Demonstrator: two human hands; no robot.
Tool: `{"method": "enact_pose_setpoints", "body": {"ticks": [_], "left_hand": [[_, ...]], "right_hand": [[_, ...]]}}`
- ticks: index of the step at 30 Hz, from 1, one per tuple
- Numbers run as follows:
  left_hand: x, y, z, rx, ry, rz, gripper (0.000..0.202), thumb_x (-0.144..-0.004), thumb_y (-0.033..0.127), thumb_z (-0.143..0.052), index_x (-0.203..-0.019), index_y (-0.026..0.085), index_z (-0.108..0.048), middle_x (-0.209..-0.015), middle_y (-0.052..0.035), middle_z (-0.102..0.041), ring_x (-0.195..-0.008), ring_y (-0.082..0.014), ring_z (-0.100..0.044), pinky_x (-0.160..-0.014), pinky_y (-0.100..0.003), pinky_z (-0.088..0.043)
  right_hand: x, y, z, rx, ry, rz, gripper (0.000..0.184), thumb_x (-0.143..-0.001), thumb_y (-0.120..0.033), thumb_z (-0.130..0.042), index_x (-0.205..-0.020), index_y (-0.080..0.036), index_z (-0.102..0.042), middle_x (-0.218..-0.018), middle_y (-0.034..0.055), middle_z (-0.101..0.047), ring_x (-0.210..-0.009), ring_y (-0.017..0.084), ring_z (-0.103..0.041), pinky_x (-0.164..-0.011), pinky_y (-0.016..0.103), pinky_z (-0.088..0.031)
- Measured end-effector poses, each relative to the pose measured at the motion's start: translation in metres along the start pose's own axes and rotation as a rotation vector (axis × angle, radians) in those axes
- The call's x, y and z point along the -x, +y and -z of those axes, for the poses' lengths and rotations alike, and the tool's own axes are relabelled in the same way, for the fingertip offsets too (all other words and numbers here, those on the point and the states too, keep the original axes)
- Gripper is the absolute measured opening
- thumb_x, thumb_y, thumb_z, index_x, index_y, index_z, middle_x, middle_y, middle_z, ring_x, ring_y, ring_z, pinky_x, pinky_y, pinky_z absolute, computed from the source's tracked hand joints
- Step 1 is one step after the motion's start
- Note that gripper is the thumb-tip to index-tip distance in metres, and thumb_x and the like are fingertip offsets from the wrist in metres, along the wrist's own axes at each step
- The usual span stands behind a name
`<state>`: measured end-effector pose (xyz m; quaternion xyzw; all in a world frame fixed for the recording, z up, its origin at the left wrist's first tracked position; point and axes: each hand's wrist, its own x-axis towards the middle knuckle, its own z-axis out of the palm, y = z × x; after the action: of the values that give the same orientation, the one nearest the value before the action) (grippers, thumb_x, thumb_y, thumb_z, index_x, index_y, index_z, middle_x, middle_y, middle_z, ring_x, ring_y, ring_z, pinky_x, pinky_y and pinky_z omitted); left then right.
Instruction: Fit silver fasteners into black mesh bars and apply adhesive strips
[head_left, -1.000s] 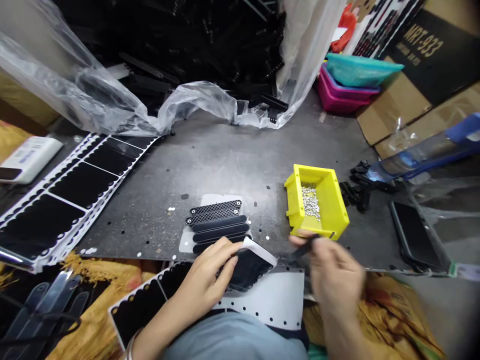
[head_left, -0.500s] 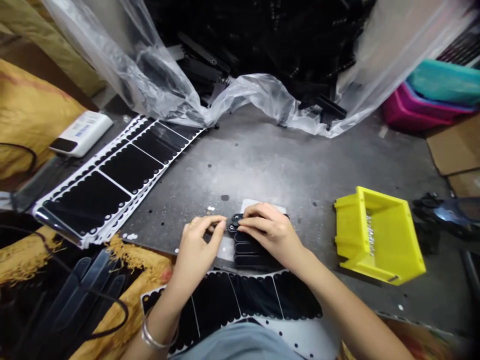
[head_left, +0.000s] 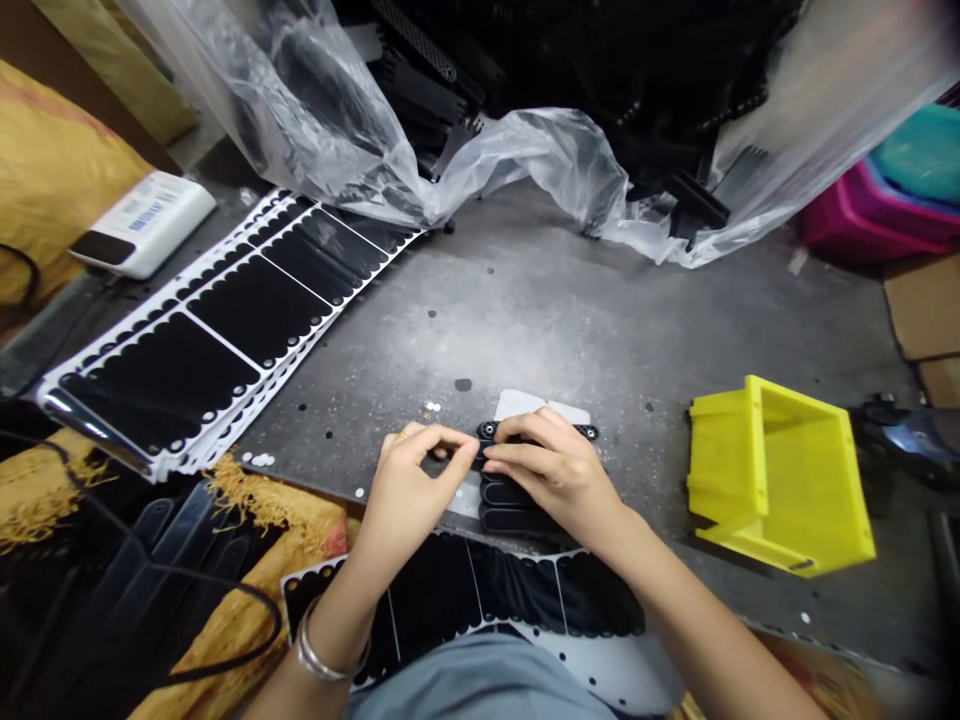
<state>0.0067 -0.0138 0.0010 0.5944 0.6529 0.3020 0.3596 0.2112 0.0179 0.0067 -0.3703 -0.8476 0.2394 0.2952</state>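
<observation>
My left hand (head_left: 420,475) has its thumb and index finger pinched together at the left ends of a row of black strips. Whatever lies in that pinch is too small to make out. Just beside it, my right hand (head_left: 559,465) closes its fingertips on the end of a black strip, and the hand covers most of that strip. Nearer me lie more round-ended black strips (head_left: 517,519), side by side. Beyond my fingers, another black strip shows a ringed end (head_left: 592,433), next to a pale flat piece (head_left: 517,403).
A yellow bin (head_left: 814,470) stands at the right. Black sticker sheets (head_left: 262,300) are stacked at the left near a white device (head_left: 146,222); another sheet (head_left: 517,590) lies by my lap. Clear plastic (head_left: 525,150) borders dark parts at the back. Pink bins (head_left: 862,215) stand far right.
My view has shifted, so the bin appears further right and the sheets further left. My fingertips have moved to a nearer strip; the strip with ringed ends now shows beyond them.
</observation>
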Motion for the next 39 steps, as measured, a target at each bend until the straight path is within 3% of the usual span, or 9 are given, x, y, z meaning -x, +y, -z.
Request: {"method": "enact_pose_setpoints", "body": {"ticks": [9,13,17,21,30,33,35,37,39], "left_hand": [[-0.005,-0.001,0.0,0.019,-0.012,-0.014,0.026,-0.093,0.038,-0.06,-0.074,0.026,-0.072,-0.077,0.0027,-0.074,-0.08,-0.0196,-0.064,-0.087,-0.037,-0.037],[-0.004,0.0,-0.004,-0.001,0.028,0.034,0.021,-0.089,0.041,-0.065,-0.075,0.026,-0.073,-0.079,0.0017,-0.073,-0.083,-0.0209,-0.063,-0.088,-0.037,-0.037],[-0.005,-0.002,-0.005,0.001,0.032,0.048,0.026,-0.088,0.044,-0.065,-0.071,0.025,-0.07,-0.077,0.001,-0.072,-0.082,-0.0212,-0.062,-0.089,-0.038,-0.038],[-0.006,-0.003,-0.004,-0.001,0.029,0.035,0.027,-0.086,0.046,-0.066,-0.07,0.025,-0.07,-0.076,0.001,-0.071,-0.079,-0.0211,-0.062,-0.088,-0.038,-0.038],[-0.006,-0.007,-0.002,-0.019,0.03,0.017,0.028,-0.089,0.046,-0.067,-0.071,0.024,-0.069,-0.075,0.001,-0.07,-0.076,-0.0201,-0.063,-0.084,-0.038,-0.042],[0.003,0.0,-0.001,-0.055,0.157,-0.054,0.016,-0.09,0.041,-0.072,-0.09,0.025,-0.073,-0.081,0.0019,-0.07,-0.077,-0.0189,-0.062,-0.084,-0.037,-0.044],[0.017,0.014,-0.007,-0.034,0.242,-0.188,0.016,-0.092,0.033,-0.073,-0.106,0.026,-0.07,-0.087,0.0016,-0.069,-0.081,-0.0179,-0.062,-0.084,-0.035,-0.046],[0.033,0.034,-0.02,0.018,0.148,-0.397,0.021,-0.095,0.023,-0.07,-0.116,0.026,-0.066,-0.094,0.0007,-0.07,-0.088,-0.017,-0.064,-0.087,-0.033,-0.048],[0.048,0.053,-0.038,0.039,-0.133,-0.586,0.029,-0.096,0.022,-0.069,-0.124,0.026,-0.063,-0.106,-0.0013,-0.073,-0.1,-0.018,-0.066,-0.094,-0.034,-0.05]], "right_hand": [[-0.003,-0.002,-0.008,0.002,0.08,0.033,0.015,-0.1,-0.026,-0.065,-0.103,-0.018,-0.077,-0.101,0.0079,-0.075,-0.088,0.018,-0.064,-0.078,0.033,-0.055],[0.003,-0.006,0.009,0.067,0.019,0.044,0.019,-0.101,-0.029,-0.063,-0.105,-0.016,-0.077,-0.105,0.0097,-0.076,-0.091,0.02,-0.066,-0.081,0.036,-0.056],[0.023,0.003,0.043,0.016,0.011,-0.18,0.019,-0.102,-0.027,-0.062,-0.114,-0.018,-0.075,-0.106,0.0084,-0.074,-0.096,0.019,-0.069,-0.086,0.035,-0.057],[0.037,0.02,0.061,-0.166,0.033,-0.328,0.012,-0.099,-0.022,-0.066,-0.102,-0.022,-0.077,-0.092,0.0022,-0.072,-0.078,0.013,-0.066,-0.069,0.028,-0.054],[0.042,0.025,0.056,-0.077,0.085,-0.192,0.014,-0.099,-0.018,-0.065,-0.106,-0.02,-0.077,-0.095,0.0052,-0.065,-0.082,0.015,-0.065,-0.073,0.03,-0.055],[0.074,0.014,0.069,0.099,0.282,-0.268,0.02,-0.099,-0.017,-0.065,-0.116,-0.022,-0.074,-0.102,0.0066,-0.062,-0.09,0.017,-0.065,-0.08,0.033,-0.056],[0.105,0.002,0.082,0.103,0.247,-0.361,0.022,-0.097,-0.02,-0.069,-0.119,-0.025,-0.071,-0.106,0.006,-0.064,-0.097,0.018,-0.065,-0.085,0.034,-0.056],[0.133,-0.01,0.093,0.056,0.044,-0.401,0.03,-0.095,-0.026,-0.072,-0.125,-0.029,-0.068,-0.112,0.005,-0.068,-0.105,0.02,-0.065,-0.09,0.037,-0.055],[0.153,-0.021,0.098,0.012,-0.115,-0.399,0.031,-0.098,-0.027,-0.069,-0.129,-0.031,-0.066,-0.111,0.0036,-0.07,-0.108,0.021,-0.064,-0.093,0.039,-0.054]]}}
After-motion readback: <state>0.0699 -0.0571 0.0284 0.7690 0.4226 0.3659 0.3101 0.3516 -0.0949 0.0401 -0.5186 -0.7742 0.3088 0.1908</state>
